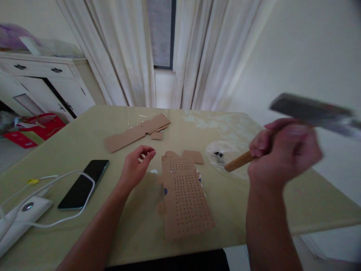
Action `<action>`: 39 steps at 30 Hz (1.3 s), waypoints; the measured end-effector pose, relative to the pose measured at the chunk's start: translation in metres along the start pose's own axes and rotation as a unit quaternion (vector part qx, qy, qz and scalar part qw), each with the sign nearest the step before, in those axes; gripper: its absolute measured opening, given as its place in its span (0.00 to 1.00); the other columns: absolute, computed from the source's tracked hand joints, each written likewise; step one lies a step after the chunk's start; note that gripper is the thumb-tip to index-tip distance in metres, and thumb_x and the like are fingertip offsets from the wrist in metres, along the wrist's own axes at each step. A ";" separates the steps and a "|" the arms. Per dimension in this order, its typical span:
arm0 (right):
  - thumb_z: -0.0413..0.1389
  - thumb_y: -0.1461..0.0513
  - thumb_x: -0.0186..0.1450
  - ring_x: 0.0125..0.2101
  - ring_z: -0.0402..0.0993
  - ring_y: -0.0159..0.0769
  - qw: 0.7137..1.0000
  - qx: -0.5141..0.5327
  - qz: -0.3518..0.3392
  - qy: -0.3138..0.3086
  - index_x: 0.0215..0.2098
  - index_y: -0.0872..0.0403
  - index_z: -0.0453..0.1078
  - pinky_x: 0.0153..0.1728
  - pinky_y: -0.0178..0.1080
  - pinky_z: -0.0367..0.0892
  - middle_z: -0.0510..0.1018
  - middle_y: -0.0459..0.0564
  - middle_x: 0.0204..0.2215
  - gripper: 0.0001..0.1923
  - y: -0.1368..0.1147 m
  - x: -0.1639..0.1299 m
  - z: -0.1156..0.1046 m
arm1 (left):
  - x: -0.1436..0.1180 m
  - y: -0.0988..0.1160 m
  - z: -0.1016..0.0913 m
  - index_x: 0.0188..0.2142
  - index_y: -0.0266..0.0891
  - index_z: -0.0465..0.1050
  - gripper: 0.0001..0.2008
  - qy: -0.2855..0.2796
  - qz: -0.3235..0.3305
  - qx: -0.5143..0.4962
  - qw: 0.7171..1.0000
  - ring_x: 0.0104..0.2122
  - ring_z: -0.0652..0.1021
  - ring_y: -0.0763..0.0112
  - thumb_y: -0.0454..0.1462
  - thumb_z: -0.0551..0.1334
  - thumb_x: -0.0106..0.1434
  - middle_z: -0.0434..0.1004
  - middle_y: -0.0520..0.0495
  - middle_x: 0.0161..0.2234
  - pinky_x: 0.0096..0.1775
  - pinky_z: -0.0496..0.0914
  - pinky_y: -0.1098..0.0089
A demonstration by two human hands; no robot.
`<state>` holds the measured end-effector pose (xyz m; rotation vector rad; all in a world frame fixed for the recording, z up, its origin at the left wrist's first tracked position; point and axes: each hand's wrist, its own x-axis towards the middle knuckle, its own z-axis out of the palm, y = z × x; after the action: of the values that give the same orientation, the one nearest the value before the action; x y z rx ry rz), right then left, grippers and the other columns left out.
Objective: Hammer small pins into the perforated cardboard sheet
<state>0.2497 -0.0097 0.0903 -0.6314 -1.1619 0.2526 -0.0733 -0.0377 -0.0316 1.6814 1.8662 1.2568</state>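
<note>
Leftmost, a power bank [26,210] with white cable [67,177], then a phone [84,183]: near enough to catch a stray blow. Next, left hand [138,165], half open and empty, fingers curled just beside the punched card [183,195] flat on the table [310,203]; likely to be struck if left there. Rightmost, right hand [282,154] clenched on a raised hammer [307,111], blurred; could miss the card, dent the table, or hit the bag [222,156] beneath.
</note>
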 end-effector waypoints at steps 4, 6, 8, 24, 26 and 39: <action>0.61 0.49 0.75 0.14 0.54 0.25 0.996 0.021 0.087 0.004 0.33 0.53 0.71 0.14 0.31 0.49 0.62 0.36 0.16 0.18 0.020 -0.049 0.013 | -0.018 0.023 0.018 0.37 0.41 0.81 0.11 -0.004 0.045 -0.177 0.983 0.32 0.79 0.67 0.46 0.68 0.67 0.84 0.49 0.32 0.38 0.73 0.68; 0.60 0.48 0.75 0.13 0.52 0.24 0.992 0.041 0.121 0.017 0.34 0.53 0.71 0.14 0.30 0.49 0.61 0.35 0.16 0.19 0.028 -0.061 0.011 | -0.026 0.027 0.024 0.37 0.41 0.82 0.10 -0.023 0.036 -0.195 0.980 0.33 0.79 0.67 0.46 0.69 0.67 0.84 0.48 0.33 0.38 0.73 0.68; 0.60 0.47 0.75 0.13 0.52 0.24 0.990 0.052 0.125 0.036 0.34 0.52 0.70 0.14 0.29 0.51 0.60 0.35 0.16 0.20 0.034 -0.065 0.007 | -0.032 0.029 0.027 0.38 0.42 0.83 0.11 -0.039 0.022 -0.204 0.978 0.34 0.79 0.67 0.46 0.70 0.68 0.85 0.48 0.33 0.38 0.72 0.68; 0.57 0.52 0.78 0.14 0.58 0.26 0.998 -0.037 0.035 0.035 0.35 0.54 0.72 0.15 0.32 0.56 0.64 0.37 0.17 0.17 0.040 -0.066 -0.009 | -0.041 0.074 0.015 0.40 0.43 0.78 0.10 -0.096 -0.045 -0.249 0.963 0.32 0.80 0.69 0.46 0.68 0.72 0.88 0.47 0.36 0.36 0.74 0.70; 0.58 0.53 0.77 0.15 0.59 0.26 0.998 -0.053 0.035 0.015 0.36 0.55 0.73 0.15 0.32 0.56 0.65 0.37 0.18 0.16 0.039 -0.067 -0.012 | -0.039 0.082 0.016 0.39 0.42 0.77 0.10 -0.116 -0.042 -0.252 0.960 0.31 0.79 0.69 0.46 0.67 0.72 0.86 0.48 0.33 0.34 0.73 0.71; 0.59 0.50 0.76 0.15 0.58 0.27 0.994 -0.037 0.100 0.016 0.33 0.52 0.69 0.16 0.32 0.56 0.64 0.37 0.17 0.19 0.040 -0.065 -0.012 | -0.040 0.042 0.024 0.47 0.51 0.85 0.09 -0.050 0.036 -0.217 0.974 0.38 0.83 0.65 0.41 0.72 0.68 0.87 0.50 0.37 0.40 0.76 0.65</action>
<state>0.2399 -0.0137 0.0142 -0.8153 -1.0815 0.3695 -0.0192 -0.0693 -0.0242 1.5467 1.3581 1.4515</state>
